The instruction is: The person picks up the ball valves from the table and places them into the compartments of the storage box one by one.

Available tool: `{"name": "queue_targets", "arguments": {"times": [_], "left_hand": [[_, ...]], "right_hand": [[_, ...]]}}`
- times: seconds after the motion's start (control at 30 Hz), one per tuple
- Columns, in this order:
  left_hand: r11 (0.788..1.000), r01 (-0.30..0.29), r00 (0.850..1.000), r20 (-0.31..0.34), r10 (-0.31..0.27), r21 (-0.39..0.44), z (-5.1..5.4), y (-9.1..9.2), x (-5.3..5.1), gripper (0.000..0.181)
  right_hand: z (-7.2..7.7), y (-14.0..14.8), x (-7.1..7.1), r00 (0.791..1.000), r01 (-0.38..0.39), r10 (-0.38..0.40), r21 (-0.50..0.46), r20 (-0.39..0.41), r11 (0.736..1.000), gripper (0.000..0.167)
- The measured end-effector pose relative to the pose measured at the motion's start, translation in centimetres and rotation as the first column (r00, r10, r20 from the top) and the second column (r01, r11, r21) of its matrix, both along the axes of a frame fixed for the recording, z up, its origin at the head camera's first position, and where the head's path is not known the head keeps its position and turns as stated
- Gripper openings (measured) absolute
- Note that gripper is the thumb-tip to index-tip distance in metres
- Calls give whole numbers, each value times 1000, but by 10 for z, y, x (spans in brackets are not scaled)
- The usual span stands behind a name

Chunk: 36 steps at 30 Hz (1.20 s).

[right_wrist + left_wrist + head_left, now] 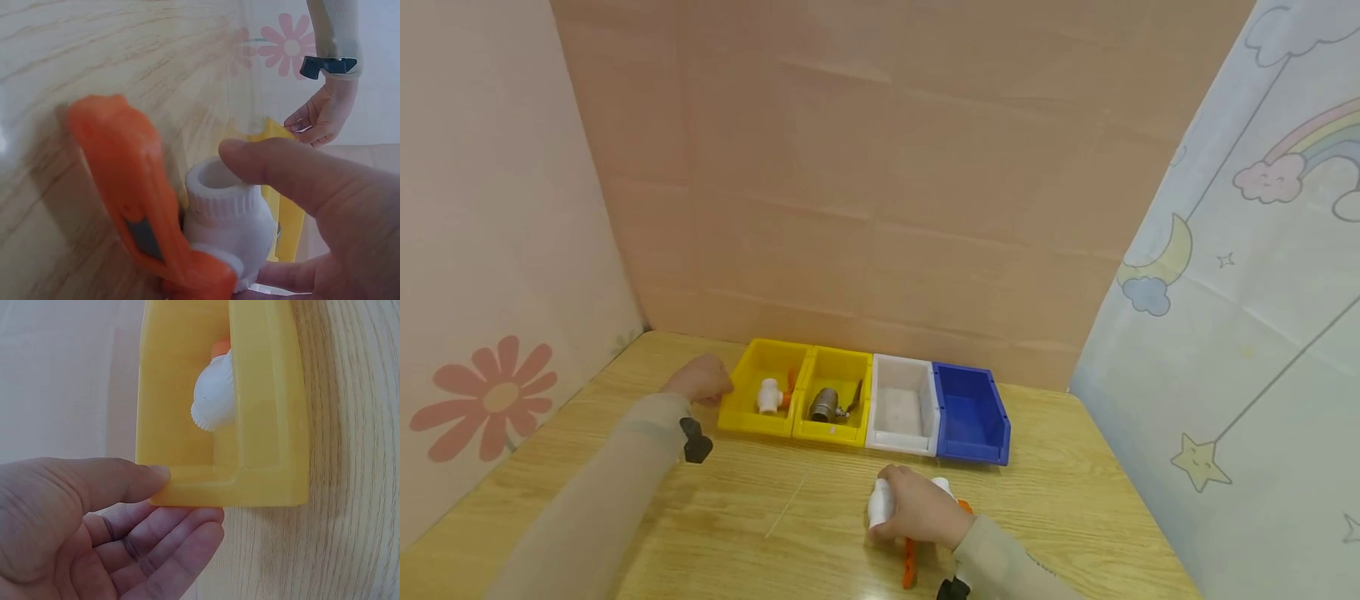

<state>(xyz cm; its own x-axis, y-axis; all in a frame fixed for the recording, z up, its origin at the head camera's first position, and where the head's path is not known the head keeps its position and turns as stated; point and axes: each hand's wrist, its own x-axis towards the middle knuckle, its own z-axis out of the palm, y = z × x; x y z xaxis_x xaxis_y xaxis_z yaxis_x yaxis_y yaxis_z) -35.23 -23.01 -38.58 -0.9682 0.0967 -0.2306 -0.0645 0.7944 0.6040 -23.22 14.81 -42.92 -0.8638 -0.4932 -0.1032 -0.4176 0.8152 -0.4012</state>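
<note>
My left hand (702,380) is at the outer side of the leftmost yellow bin (765,344). In the left wrist view, its thumb and fingers pinch a corner of that bin's wall. Inside lies a white plastic ball valve (769,396) with an orange handle. My right hand (927,507) grips another white ball valve (231,225) low over the tabletop, thumb near its open end. That valve's orange lever handle (134,181) points toward the near edge. Partly hidden behind the right hand is one more white fitting (942,484), with an orange part beside it.
Right of the leftmost bin stand a second yellow bin (842,352) holding a metal ball valve (824,405), then a white bin (903,408) and a blue bin (972,417). They form a row on the wooden table (737,517), near the back wall covering.
</note>
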Motion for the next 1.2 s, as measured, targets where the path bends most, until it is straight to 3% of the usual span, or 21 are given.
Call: {"name": "queue_targets", "arguments": {"times": [0.3, 0.53, 0.73, 0.93, 1.2], "left_hand": [[1000, -6, 1000, 1, 6, -5, 2, 1, 0, 13], [1000, 2, 1000, -7, -2, -6, 3, 1, 1, 13], [1000, 7, 1000, -1, -7, -23, 3, 2, 2, 15], [1000, 6, 1000, 1, -6, -24, 3, 1, 1, 16], [999, 6, 1000, 5, -6, -34, 5, 2, 1, 17]], "right_hand": [[7, 4, -2, 1000, 12, -11, -62, 12, 998, 75], [23, 5, -5, 1000, 12, -12, -91, 0, 996, 74], [44, 10, -8, 996, 80, -85, -136, -32, 987, 77], [67, 17, -10, 980, 148, -170, -193, -101, 970, 82], [100, 18, -15, 931, 235, -286, -227, -226, 945, 79]]}}
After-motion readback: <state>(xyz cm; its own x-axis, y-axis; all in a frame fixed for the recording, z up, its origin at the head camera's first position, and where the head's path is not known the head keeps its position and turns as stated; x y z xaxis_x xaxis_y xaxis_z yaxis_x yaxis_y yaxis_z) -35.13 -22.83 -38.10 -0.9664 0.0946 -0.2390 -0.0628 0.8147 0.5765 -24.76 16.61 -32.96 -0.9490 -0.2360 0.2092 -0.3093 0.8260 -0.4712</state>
